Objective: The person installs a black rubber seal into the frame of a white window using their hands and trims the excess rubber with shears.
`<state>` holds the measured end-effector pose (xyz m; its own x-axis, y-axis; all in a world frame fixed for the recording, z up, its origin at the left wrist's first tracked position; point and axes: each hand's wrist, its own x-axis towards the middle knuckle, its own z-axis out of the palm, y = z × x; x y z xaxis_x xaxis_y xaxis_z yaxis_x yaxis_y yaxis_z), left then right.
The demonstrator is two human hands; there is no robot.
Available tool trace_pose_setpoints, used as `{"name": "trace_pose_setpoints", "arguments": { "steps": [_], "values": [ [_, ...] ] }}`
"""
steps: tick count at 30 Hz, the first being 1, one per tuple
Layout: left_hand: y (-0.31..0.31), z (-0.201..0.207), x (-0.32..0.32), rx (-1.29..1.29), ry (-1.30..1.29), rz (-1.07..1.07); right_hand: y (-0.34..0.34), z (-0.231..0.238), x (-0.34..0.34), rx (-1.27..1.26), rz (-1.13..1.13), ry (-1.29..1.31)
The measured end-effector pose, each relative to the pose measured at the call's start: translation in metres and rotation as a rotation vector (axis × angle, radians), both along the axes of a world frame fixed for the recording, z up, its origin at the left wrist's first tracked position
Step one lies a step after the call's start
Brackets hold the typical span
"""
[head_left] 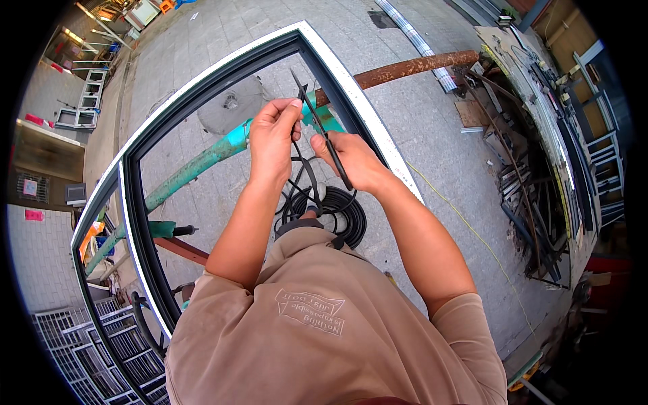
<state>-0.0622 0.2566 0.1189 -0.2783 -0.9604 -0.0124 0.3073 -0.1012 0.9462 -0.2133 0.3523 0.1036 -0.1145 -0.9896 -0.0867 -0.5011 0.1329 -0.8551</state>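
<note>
My right hand (pixel 354 160) is closed around the black handle of a pair of scissors (pixel 312 106), whose long dark blades point up and away to the left. The thumb and fingers of my left hand (pixel 275 135) pinch a black rubber strip (pixel 312 177) just left of the blades. That strip hangs down toward a coil of black rubber strip (pixel 354 217) on the ground. Both hands are over the opening of a large window frame (pixel 351 94), silver-white outside with black inner edges, lying tilted on pipe supports.
A pipe (pixel 202 166), green-wrapped and rusty, runs beneath the frame. At right stands a rack of scrap metal and profiles (pixel 533 162). A wrapped tube (pixel 418 44) lies on the paving at the far side. Metal grilles (pixel 88 337) are stacked at lower left. A yellow cord (pixel 466 219) crosses the ground.
</note>
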Motion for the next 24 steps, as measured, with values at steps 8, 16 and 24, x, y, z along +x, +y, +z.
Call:
{"name": "trace_pose_setpoints", "arguments": {
  "steps": [8, 16, 24],
  "values": [
    [0.0, 0.001, -0.001, -0.008, 0.011, -0.003, 0.0, 0.007, 0.001, 0.018, 0.024, 0.045],
    [0.001, 0.002, -0.002, -0.021, 0.009, 0.004, 0.001, 0.009, 0.002, -0.019, 0.023, 0.068],
    [-0.002, -0.003, 0.005, -0.026, 0.007, -0.011, 0.001, 0.014, 0.002, 0.005, 0.026, 0.101]
  ]
}}
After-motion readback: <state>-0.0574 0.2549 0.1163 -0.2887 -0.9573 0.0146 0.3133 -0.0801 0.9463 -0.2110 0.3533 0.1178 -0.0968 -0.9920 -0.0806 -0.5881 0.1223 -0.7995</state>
